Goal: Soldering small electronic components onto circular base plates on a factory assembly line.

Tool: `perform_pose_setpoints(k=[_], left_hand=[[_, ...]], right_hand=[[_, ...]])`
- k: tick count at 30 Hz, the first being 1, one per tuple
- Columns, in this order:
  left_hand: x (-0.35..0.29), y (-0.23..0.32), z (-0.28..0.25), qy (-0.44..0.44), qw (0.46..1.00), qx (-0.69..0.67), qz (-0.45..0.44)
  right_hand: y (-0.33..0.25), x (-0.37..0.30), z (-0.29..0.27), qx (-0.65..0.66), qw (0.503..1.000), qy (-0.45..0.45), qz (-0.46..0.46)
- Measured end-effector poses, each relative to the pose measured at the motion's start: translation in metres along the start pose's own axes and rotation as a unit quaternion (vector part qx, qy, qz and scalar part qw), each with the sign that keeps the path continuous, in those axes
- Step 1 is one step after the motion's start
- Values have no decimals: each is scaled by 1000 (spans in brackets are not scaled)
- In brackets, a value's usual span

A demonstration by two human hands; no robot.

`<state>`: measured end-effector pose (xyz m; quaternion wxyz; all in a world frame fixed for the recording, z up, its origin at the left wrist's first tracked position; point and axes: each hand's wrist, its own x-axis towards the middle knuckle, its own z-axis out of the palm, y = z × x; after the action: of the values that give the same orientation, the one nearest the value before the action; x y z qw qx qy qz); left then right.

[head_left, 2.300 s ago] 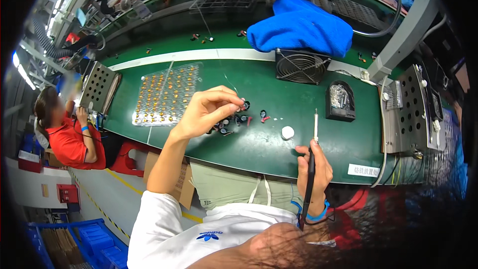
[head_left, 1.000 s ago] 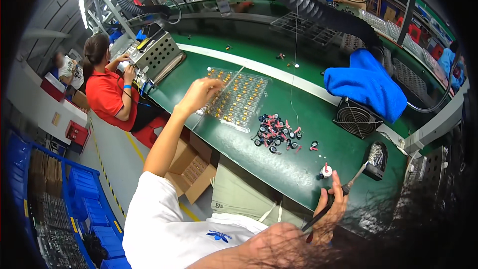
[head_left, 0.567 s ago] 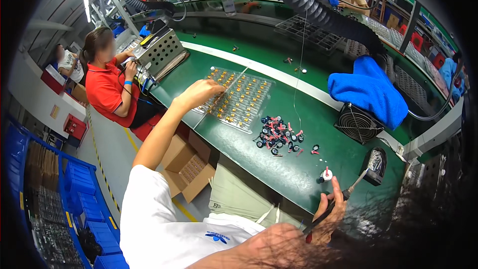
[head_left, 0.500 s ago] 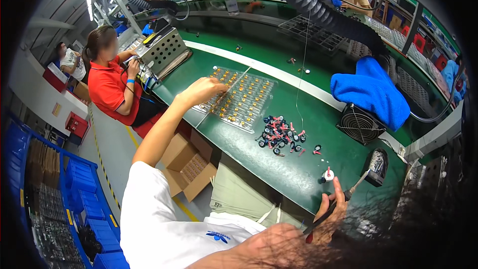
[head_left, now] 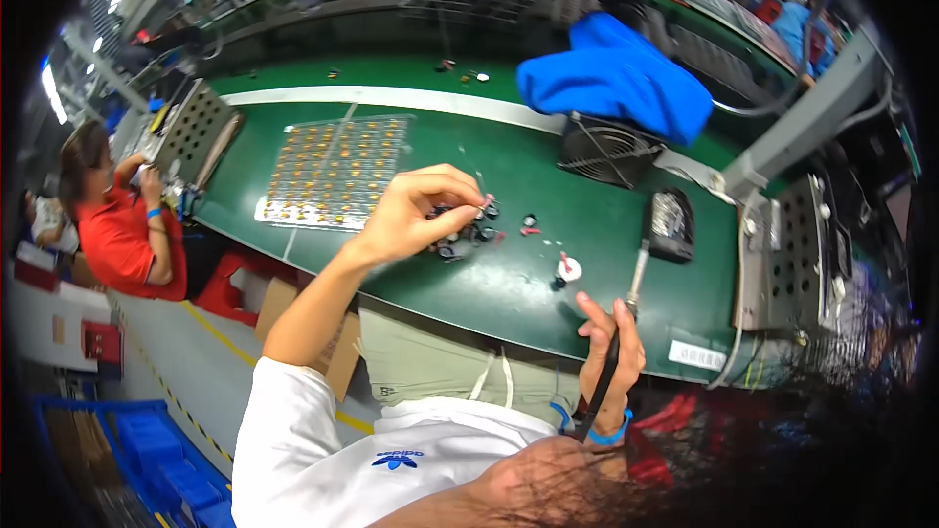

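Observation:
My left hand (head_left: 421,215) is over the pile of small round black parts with pink tabs (head_left: 477,235). Its thumb and forefinger are pinched together, with a pink-tabbed part (head_left: 487,201) at their tips. In my right hand (head_left: 621,352), at the near right, is a soldering iron (head_left: 638,279), its black handle running back along the palm. The metal end points at a black holder with silvery filling (head_left: 671,225). Just beyond my right fingertips is a small white disc with a pink tab (head_left: 569,269), next to a dark part. Another single part (head_left: 529,225) lies right of the pile.
A clear tray with rows of orange-brown pieces (head_left: 337,171) lies on the green bench (head_left: 469,303), left of the pile. Behind are a black fan (head_left: 611,149) and a blue cloth (head_left: 616,78). A perforated metal box (head_left: 782,254) stands right. A co-worker in red (head_left: 127,235) sits left.
My left hand has moved from the tray to the pile and now pinches a part there. The view has turned right. The right hand still holds the soldering iron.

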<state>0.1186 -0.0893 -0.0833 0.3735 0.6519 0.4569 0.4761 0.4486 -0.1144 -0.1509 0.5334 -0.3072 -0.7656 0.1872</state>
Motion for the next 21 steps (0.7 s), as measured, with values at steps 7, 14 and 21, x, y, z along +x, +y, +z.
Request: perform_pose_setpoints(k=[7,14,21], left_hand=[[28,-1,81,-27,998,-40,-40],[24,-15,109,-43,995,-76,-41],[22,-17,111,-56,994,-69,-70]], right_hand=[[2,-13,-19,-12,998,57,1],[-3,-21,-23,-38,997,23,60],[-2,-16,-22,-45,998,-9,40]])
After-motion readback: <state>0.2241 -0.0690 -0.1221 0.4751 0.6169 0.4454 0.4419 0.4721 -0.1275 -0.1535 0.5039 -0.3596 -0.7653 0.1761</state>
